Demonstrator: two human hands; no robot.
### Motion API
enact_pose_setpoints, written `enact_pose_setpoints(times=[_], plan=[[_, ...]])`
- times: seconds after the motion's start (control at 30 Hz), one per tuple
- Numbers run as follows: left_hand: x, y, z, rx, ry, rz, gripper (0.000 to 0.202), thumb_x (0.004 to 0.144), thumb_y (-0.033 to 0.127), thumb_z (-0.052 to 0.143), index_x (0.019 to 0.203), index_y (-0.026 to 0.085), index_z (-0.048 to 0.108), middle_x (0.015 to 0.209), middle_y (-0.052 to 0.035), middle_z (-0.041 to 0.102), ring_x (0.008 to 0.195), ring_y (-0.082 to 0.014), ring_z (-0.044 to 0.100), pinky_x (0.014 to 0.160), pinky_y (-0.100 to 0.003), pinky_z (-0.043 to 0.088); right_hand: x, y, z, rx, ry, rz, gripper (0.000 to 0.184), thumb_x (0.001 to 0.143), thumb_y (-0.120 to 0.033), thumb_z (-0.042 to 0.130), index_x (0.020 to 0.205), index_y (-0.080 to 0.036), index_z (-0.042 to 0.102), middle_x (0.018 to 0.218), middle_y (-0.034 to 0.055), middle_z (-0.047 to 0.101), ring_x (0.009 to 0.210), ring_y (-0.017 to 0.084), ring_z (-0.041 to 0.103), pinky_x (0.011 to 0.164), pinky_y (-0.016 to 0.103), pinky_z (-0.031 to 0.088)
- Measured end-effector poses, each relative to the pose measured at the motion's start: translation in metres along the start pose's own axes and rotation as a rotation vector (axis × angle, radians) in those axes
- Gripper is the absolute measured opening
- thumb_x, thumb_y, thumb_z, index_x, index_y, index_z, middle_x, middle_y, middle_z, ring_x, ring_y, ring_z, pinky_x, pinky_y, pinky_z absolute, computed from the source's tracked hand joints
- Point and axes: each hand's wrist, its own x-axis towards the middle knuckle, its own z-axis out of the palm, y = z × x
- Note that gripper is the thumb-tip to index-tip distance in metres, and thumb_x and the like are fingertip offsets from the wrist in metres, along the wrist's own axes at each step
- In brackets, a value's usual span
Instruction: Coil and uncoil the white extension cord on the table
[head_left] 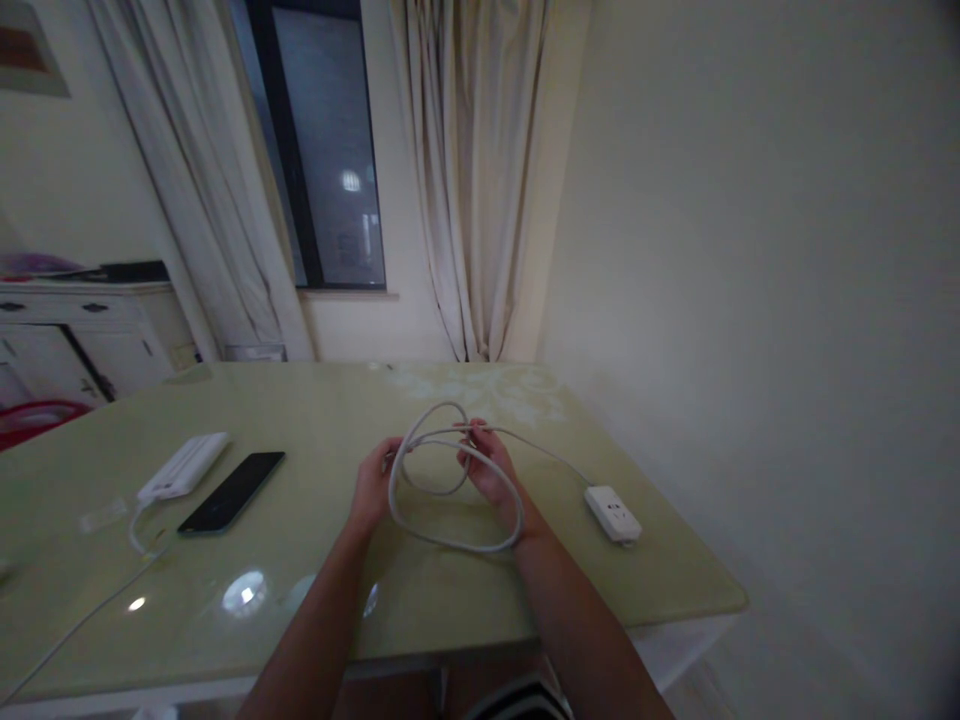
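A white power cord (457, 546) hangs in loose loops between my two hands, above the table. My left hand (374, 480) is closed on the cord at the left side of the loops. On the other side, my right hand (486, 462) pinches the cord, and one loop passes over its wrist. From there the cord runs right to a small white socket block (613, 514), which lies on the table with its outlet holes facing up.
The pale green table (315, 590) has a glossy top. On its left lie a black phone (232, 493) and a white power strip (184, 466) with a cable (82, 622) trailing to the front left. A wall (750, 300) borders the right side; curtains (480, 180) hang behind.
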Motion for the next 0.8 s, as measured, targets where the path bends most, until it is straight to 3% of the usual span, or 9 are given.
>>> enact_pose_setpoints(times=[0.1,0.17,0.33,0.5,0.63,0.8], plan=[[-0.001,0.005,0.001,-0.024,-0.030,0.002,0.022,0.075,0.035,0.057,0.082,0.019,0.071,0.080,-0.0071,0.074,0.077,-0.0228,0.067,0.072,-0.032,0.052,0.003,0.006,0.001,-0.002,0.007,-0.004,0.019,0.082,-0.021,0.080,0.091,-0.024,0.063,0.091,-0.0012,0.079,0.064,0.010,0.068,0.059,0.020,0.056],[-0.002,0.007,0.003,-0.085,-0.062,-0.027,0.025,0.073,0.036,0.059,0.086,0.018,0.071,0.080,-0.0069,0.073,0.074,-0.0217,0.067,0.068,-0.031,0.052,0.006,0.008,-0.001,0.013,0.047,-0.016,0.021,0.081,-0.019,0.080,0.092,-0.024,0.062,0.087,-0.0020,0.079,0.064,0.010,0.068,0.060,0.020,0.057],[-0.004,0.011,0.009,-0.175,-0.033,-0.048,0.041,0.074,0.039,0.064,0.108,0.016,0.069,0.088,-0.0067,0.073,0.077,-0.0201,0.067,0.073,-0.032,0.055,0.012,0.009,-0.008,-0.011,0.165,-0.073,0.023,0.080,-0.019,0.080,0.091,-0.024,0.061,0.081,-0.0032,0.078,0.062,0.009,0.068,0.059,0.018,0.056],[-0.001,0.008,0.008,-0.268,-0.045,-0.095,0.052,0.081,0.048,0.068,0.123,0.017,0.066,0.116,-0.0123,0.071,0.102,-0.0252,0.068,0.087,-0.039,0.056,0.012,0.010,-0.009,-0.017,0.196,-0.142,0.022,0.080,-0.021,0.080,0.090,-0.024,0.061,0.082,-0.0026,0.078,0.062,0.010,0.068,0.057,0.019,0.055],[0.001,-0.005,0.010,-0.057,-0.095,0.048,0.042,0.083,0.051,0.066,0.109,0.019,0.077,0.120,-0.0133,0.065,0.112,-0.0278,0.063,0.101,-0.045,0.051,0.011,0.011,-0.009,-0.036,0.233,-0.158,0.017,0.081,-0.022,0.078,0.087,-0.024,0.062,0.077,-0.0031,0.077,0.059,0.010,0.066,0.055,0.019,0.054],[-0.001,-0.023,0.020,0.218,-0.041,0.200,0.042,0.090,0.045,0.060,0.121,0.021,0.074,0.107,-0.0117,0.065,0.101,-0.0263,0.061,0.098,-0.046,0.050,0.010,0.011,-0.006,-0.057,0.203,-0.168,0.018,0.079,-0.020,0.080,0.087,-0.022,0.064,0.080,-0.0014,0.077,0.063,0.010,0.068,0.062,0.019,0.057]])
